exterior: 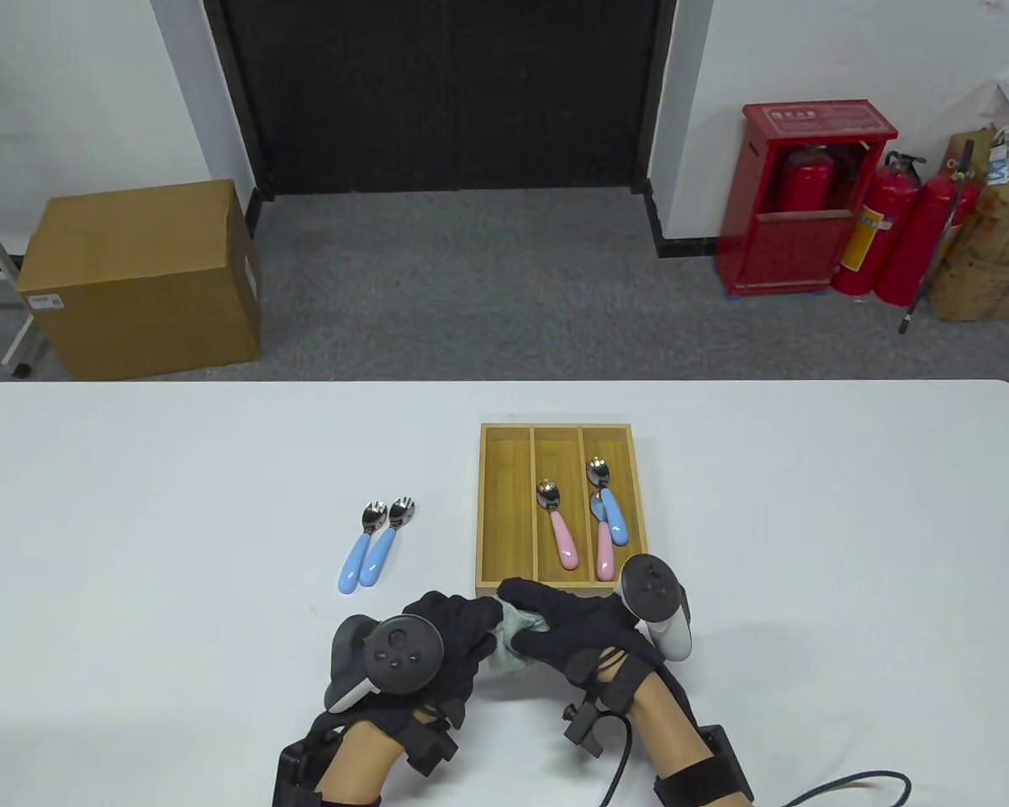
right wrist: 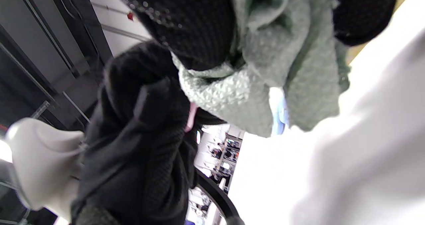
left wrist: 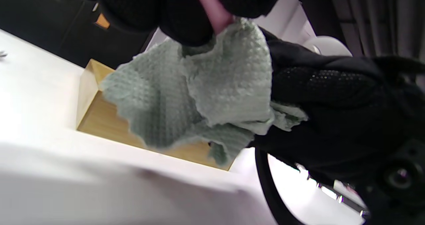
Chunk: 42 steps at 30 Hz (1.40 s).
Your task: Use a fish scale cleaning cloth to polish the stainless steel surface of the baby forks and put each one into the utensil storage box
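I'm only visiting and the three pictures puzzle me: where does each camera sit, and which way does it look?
Table view: above, looking down over the table toward the far wall; shows both gloved hands, left hand and right hand.
Left wrist view: on the left wrist, low and tilted; shows the green cloth and the wooden box.
Right wrist view: on the right wrist, tilted; shows gloved fingers round the cloth.
Shared: all three show the cloth.
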Available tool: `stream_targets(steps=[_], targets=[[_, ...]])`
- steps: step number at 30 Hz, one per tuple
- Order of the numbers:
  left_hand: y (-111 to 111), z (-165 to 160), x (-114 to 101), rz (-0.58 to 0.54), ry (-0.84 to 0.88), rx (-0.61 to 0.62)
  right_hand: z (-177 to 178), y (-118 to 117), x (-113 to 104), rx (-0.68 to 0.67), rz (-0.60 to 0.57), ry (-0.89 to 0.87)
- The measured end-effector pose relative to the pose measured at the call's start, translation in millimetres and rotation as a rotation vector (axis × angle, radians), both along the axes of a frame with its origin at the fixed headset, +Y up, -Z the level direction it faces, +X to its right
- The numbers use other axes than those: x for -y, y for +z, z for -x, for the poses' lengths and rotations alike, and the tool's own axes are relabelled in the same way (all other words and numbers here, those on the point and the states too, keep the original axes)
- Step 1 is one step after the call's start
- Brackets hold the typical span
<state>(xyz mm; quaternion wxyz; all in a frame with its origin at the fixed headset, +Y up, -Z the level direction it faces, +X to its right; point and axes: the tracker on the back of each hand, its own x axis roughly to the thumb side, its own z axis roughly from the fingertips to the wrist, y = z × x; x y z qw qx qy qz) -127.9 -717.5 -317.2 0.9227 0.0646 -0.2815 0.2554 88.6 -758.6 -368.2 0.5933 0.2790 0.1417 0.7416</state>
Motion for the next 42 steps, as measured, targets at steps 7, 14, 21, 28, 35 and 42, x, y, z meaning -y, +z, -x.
stream_targets(steps=[7,14,21,28,35,42], targets=[[-0.3,-1.7,2.2,0.020,0.014,0.008,2.6,4.2,-13.0,0.117,-0.228,0.248],[-4.0,6.9,2.8,0.028,0.031,-0.013,10.5,7.3,-18.6,0.177,-0.355,0.366],[-6.6,10.4,3.3,0.038,0.039,-0.031,10.8,8.7,-20.0,0.250,-0.410,0.406],[-7.0,10.5,2.5,0.037,0.034,-0.040,9.1,8.0,-21.4,0.297,-0.422,0.397],[-7.8,9.5,2.1,0.061,-0.008,-0.010,-2.4,2.9,-17.1,0.362,-0.358,0.320],[-6.5,6.4,2.6,0.059,-0.006,-0.009,-14.1,-4.0,-8.0,0.334,-0.258,0.244]])
